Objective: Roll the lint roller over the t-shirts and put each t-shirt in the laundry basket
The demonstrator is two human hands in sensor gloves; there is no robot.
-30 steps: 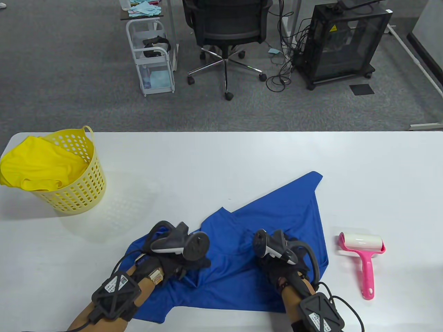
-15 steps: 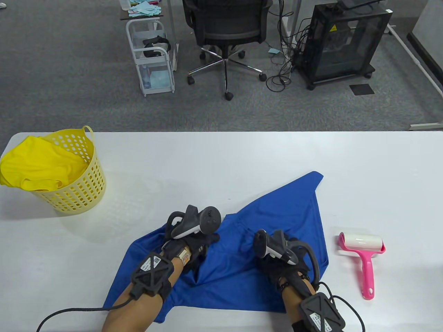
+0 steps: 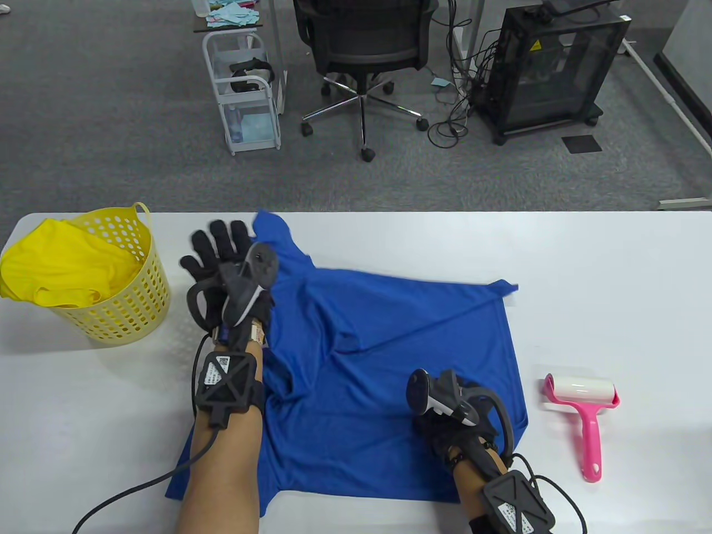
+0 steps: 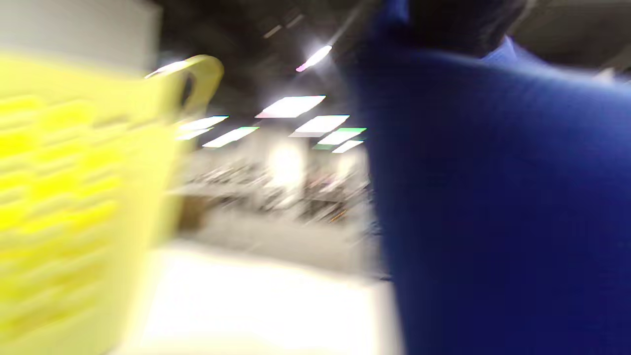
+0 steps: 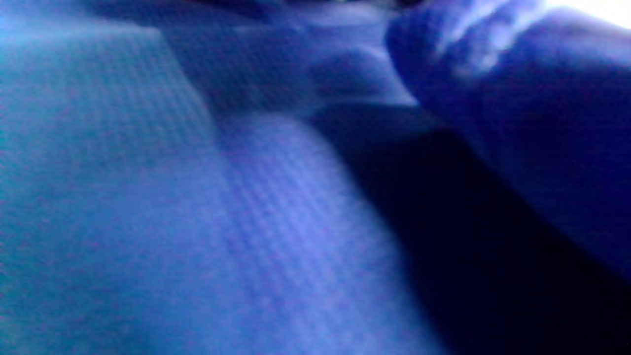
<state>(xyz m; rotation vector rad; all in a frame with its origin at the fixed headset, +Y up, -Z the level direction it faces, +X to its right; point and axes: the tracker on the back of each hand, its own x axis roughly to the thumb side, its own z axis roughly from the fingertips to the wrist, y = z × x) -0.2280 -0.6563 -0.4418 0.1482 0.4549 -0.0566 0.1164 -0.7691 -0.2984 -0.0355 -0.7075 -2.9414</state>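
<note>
A blue t-shirt lies spread across the white table, one corner reaching the far edge. My left hand is raised at the shirt's far left corner, fingers straight and spread, holding nothing. My right hand sits on the shirt's near right part; its fingers are curled under the tracker into the cloth. The right wrist view is filled with blue t-shirt fabric. A pink lint roller lies to the right of the shirt. The yellow laundry basket at far left holds a yellow t-shirt.
The left wrist view is blurred, with the basket on its left and blue cloth on its right. Beyond the table stand an office chair, a white cart and a black cabinet.
My left hand swept up and to the far left, pulling the folded shirt open across the table, then opened its fingers. The right hand stayed in place.
</note>
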